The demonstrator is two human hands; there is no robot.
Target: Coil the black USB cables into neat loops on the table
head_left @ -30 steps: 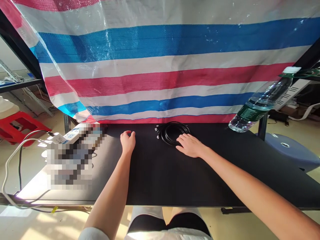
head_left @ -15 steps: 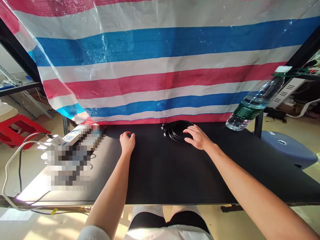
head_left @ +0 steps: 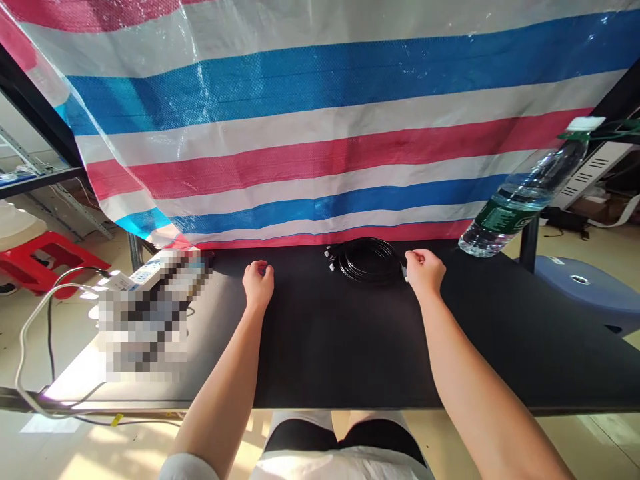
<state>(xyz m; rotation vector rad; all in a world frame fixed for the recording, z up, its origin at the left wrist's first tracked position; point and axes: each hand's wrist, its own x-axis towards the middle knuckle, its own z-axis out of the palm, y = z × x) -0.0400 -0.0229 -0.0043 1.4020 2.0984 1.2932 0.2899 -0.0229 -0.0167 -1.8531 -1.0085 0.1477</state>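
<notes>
A coil of black cable lies on the black tabletop near its back edge. Pale connectors stick out at the coil's left side, and a small light end shows at its right. Just right of the coil, my right hand is closed in a loose fist, close to that light end; I see nothing in its fingers, though the palm is hidden. My left hand rests well left of the coil, its fingers curled in and thumb beside them, with nothing visible in it.
A water bottle leans at the back right. To the left lie a white power strip with plugged-in cables and a blurred patch. A striped sheet hangs behind the table. A blue stool and red stool stand beside it.
My right hand has moved right, off the coil's right side, and its spread fingers have closed. The left hand stays in place, still curled. The view has shifted slightly.
</notes>
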